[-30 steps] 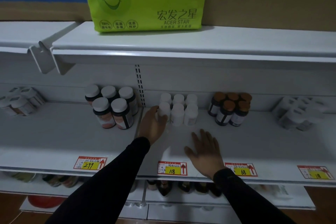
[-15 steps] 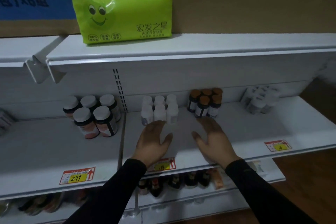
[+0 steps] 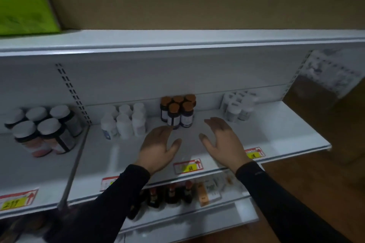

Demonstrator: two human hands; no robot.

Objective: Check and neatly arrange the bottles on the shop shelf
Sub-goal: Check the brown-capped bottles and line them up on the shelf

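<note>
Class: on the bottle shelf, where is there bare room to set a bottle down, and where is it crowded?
Bare: the shelf front between the right hand and the right edge, and the patch in front of the white-capped dark bottles. Crowded: the back row, where the white bottles and orange-capped bottles stand, with both hands before them.

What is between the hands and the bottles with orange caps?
Nothing visible. Only bare shelf lies between the open left hand, the open right hand and the orange-capped bottles just behind them.
</note>
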